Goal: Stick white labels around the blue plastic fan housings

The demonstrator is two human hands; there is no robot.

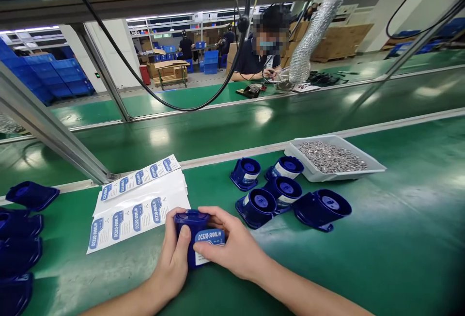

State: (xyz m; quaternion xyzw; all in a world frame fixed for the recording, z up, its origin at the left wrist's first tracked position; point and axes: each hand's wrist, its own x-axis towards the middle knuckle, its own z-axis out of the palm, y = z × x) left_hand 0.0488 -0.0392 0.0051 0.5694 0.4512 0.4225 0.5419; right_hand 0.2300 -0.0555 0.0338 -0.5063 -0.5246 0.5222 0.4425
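Between my hands is a dark blue plastic housing, held upright over the green table. My left hand wraps its left side, thumb on the front. My right hand grips the right side and has its thumb on a blue and white label reading DC52Q-5000L/H. The label lies against the housing's front, its right end standing off the surface; how much of it sticks I cannot tell. Just behind my left hand lie white sheets of labels. To the right stand several blue housings, some bearing labels.
A white tray of small metal parts stands at the back right. More blue housings line the left edge. A metal post rises at left, and a black cable hangs ahead. Across the conveyor, a person works at a bench.
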